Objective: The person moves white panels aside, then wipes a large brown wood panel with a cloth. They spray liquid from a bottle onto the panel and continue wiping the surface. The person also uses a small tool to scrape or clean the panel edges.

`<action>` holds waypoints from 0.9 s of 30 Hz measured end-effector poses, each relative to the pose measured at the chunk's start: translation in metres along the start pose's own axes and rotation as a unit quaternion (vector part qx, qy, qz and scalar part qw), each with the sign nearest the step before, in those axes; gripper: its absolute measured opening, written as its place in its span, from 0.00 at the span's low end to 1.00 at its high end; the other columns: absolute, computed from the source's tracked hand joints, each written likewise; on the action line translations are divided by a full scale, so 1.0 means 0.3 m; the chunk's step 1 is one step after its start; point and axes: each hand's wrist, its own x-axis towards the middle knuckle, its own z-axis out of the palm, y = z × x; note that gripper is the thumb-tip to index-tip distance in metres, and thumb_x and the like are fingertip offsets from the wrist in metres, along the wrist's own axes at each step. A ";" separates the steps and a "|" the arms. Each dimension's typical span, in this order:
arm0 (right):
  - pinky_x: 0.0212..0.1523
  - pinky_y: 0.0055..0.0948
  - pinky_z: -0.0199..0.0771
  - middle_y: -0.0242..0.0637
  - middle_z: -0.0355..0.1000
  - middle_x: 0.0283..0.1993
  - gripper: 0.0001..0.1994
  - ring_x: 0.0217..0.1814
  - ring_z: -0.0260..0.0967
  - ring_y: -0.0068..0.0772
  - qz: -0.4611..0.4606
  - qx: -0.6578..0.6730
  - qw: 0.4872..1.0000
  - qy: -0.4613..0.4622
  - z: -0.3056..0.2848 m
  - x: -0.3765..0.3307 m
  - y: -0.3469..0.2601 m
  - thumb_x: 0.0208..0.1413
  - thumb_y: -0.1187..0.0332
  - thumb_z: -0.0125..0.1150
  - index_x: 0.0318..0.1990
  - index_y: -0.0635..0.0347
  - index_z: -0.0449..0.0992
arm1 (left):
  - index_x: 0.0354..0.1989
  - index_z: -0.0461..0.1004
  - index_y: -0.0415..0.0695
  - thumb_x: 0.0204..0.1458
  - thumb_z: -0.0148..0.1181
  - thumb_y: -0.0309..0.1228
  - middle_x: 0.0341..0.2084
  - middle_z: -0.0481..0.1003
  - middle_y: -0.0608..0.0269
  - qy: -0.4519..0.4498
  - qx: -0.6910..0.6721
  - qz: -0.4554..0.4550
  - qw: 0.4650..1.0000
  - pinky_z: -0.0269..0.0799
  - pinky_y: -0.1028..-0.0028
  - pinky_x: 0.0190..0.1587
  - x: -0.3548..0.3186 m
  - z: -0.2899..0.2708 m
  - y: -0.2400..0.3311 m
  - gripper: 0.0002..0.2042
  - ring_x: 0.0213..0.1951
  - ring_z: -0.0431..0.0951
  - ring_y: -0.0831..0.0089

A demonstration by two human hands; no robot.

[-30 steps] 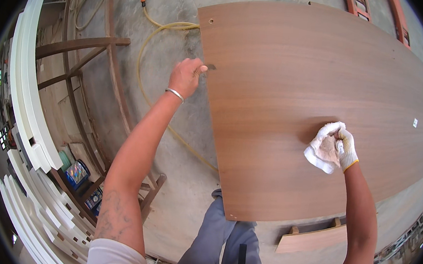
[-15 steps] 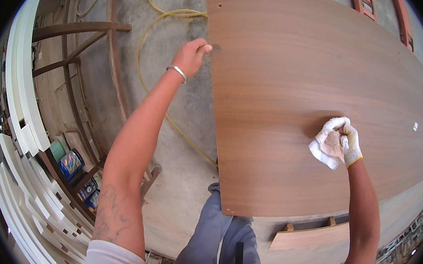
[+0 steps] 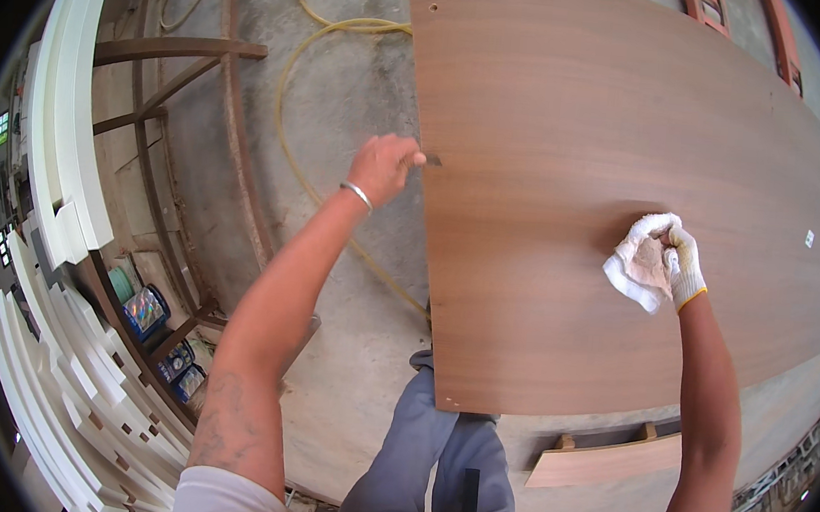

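A large brown wood-grain panel [image 3: 576,105] lies in front of me. At its left edge is my bare left hand [image 3: 385,169], a metal bangle on the wrist. The fingers are curled and closed, their tips at the edge beside a small dark patch; whatever they might hold is hidden. My right hand [image 3: 685,263] wears a white knitted glove with a yellow cuff. It is closed on a bunched white cloth [image 3: 634,283], which rests against the panel's face. A pale brown area shows in the cloth's folds.
A yellow hose [image 3: 284,82] curves over the concrete floor left of the panel. Farther left stand a dark frame [image 3: 181,45] and stacked white lengths [image 3: 74,364]. Red metal pieces [image 3: 783,45] are at the far right. A narrow wooden board [image 3: 606,461] lies near my legs.
My left hand has come nearer along the panel's left edge, its fingers still curled. My right hand and the cloth have shifted slightly away from me.
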 end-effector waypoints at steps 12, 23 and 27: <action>0.48 0.38 0.78 0.43 0.74 0.40 0.11 0.43 0.75 0.40 -0.027 0.004 0.997 -0.077 0.030 -0.006 -0.004 0.57 0.68 0.51 0.43 0.65 0.72 | 0.33 0.69 0.42 0.56 0.65 0.37 0.23 0.65 0.70 -0.043 -0.323 -0.274 0.905 0.64 0.74 0.33 -0.348 0.175 0.195 0.13 0.28 0.61 0.78; 0.40 0.32 0.76 0.35 0.71 0.34 0.09 0.35 0.71 0.32 -0.021 -0.035 0.998 -0.049 0.045 -0.030 -0.010 0.54 0.66 0.54 0.37 0.63 0.73 | 0.42 0.72 0.41 0.58 0.63 0.31 0.31 0.73 0.75 -0.020 -0.462 -0.277 0.842 0.65 0.79 0.35 -0.395 0.175 0.163 0.09 0.33 0.68 0.85; 0.35 0.32 0.77 0.36 0.71 0.30 0.07 0.32 0.72 0.34 0.006 -0.016 0.999 -0.044 0.035 -0.021 -0.016 0.51 0.69 0.55 0.34 0.62 0.72 | 0.43 0.73 0.41 0.58 0.61 0.28 0.31 0.72 0.76 -0.015 -0.465 -0.254 0.848 0.64 0.80 0.34 -0.380 0.175 0.161 0.08 0.32 0.68 0.85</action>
